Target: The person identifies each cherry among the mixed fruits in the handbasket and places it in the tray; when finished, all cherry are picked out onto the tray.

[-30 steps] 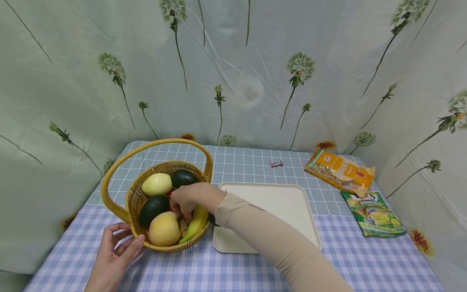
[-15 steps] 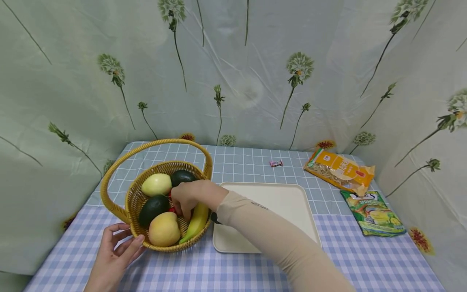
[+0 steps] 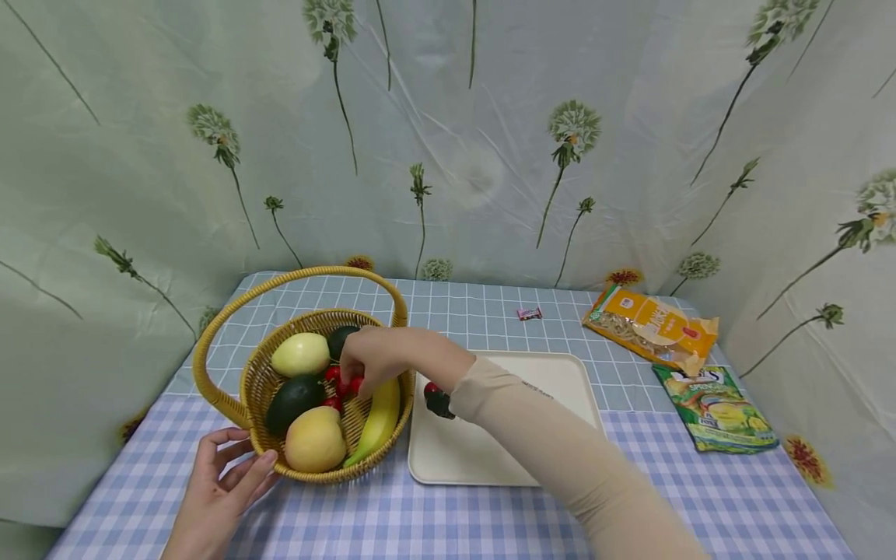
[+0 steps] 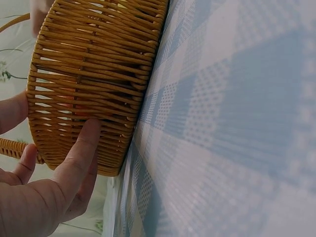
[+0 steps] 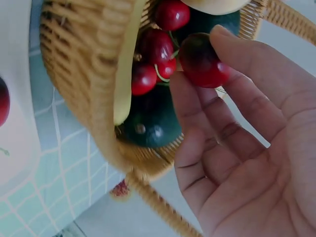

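Note:
My right hand (image 3: 378,354) is over the wicker basket (image 3: 400,404), its thumb and fingertips pinching a dark red cherry (image 5: 202,61). Below it, several more cherries (image 5: 155,45) with green stems lie among the fruit. My left hand (image 3: 224,486) touches the basket's near left side from outside, thumb by the rim and a fingertip against the woven wall, as the left wrist view shows. Around the cherries in the basket sit a banana (image 3: 381,424), a yellow-pink peach-like fruit (image 3: 315,439), a pale green-yellow round fruit (image 3: 301,355) and two dark green fruits, one an oval (image 3: 295,403).
Right of the basket lies a cream tray (image 3: 560,389), with a dark red cherry (image 5: 4,101) on it. A small pink wrapped sweet (image 3: 530,313) is behind the tray. An orange bag (image 3: 654,327) and a green bag (image 3: 717,408) lie at the right. The basket's tall handle (image 3: 322,271) arches overhead.
My right hand has lifted and shifted right from deep among the cherries, bringing one cherry with it. More of the cherries and the tray now show. The left hand and basket stay put.

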### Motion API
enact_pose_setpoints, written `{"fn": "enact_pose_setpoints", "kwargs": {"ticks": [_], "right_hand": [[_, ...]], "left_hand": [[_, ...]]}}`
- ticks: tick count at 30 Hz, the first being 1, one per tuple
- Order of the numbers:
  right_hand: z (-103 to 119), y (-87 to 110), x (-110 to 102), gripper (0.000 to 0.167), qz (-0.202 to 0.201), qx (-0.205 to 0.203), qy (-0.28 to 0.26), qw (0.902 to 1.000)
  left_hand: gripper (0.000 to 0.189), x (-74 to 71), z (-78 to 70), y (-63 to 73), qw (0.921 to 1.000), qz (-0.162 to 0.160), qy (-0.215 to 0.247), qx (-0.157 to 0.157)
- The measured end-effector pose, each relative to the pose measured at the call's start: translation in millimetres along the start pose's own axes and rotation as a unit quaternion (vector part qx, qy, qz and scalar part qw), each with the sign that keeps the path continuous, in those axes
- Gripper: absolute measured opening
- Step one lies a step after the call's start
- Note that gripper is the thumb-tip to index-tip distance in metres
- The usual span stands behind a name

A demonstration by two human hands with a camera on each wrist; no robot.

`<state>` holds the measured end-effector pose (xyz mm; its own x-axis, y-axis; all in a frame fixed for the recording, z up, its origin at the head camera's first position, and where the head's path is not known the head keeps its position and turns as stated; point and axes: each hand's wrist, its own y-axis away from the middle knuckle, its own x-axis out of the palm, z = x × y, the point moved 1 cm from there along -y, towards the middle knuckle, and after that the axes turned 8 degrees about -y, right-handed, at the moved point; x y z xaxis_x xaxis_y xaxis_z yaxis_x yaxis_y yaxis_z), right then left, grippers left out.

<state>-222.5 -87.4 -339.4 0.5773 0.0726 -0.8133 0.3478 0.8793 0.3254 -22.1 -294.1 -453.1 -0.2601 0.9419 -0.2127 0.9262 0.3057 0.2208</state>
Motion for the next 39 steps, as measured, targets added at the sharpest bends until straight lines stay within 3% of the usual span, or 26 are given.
{"fn": "enact_pose_setpoints", "kwargs": {"ticks": [6,14,21,26,32,39], "right_hand": [[-8,26.3,-6,0.030,-0.035,-0.033,-0.042,0.9980],[-24,72.2,3,0.032,-0.089,-0.020,-0.104,0.9904],[-53,105.5,15,0.029,-0.149,-0.021,-0.141,0.9785],[-78,127.0,28,0.030,-0.176,0.004,-0.179,0.9680],[-104,142.3,44,0.032,-0.193,0.046,-0.219,0.9554],[-124,143.5,62,0.030,-0.190,0.070,-0.247,0.9476]], "left_hand": [[0.045,-0.7,1.6,-0.2,1.0000,0.000,0.002,0.009],[0.045,-2.0,0.6,0.6,0.9999,0.002,-0.011,0.003],[0.046,-0.5,-1.8,0.9,0.9999,0.001,-0.016,0.003],[0.046,0.3,-1.2,0.7,0.9999,0.000,-0.015,0.005],[0.045,0.5,0.6,0.6,0.9999,-0.001,-0.006,0.014],[0.045,0.6,-1.2,0.7,0.9999,-0.003,-0.012,0.005]]}}
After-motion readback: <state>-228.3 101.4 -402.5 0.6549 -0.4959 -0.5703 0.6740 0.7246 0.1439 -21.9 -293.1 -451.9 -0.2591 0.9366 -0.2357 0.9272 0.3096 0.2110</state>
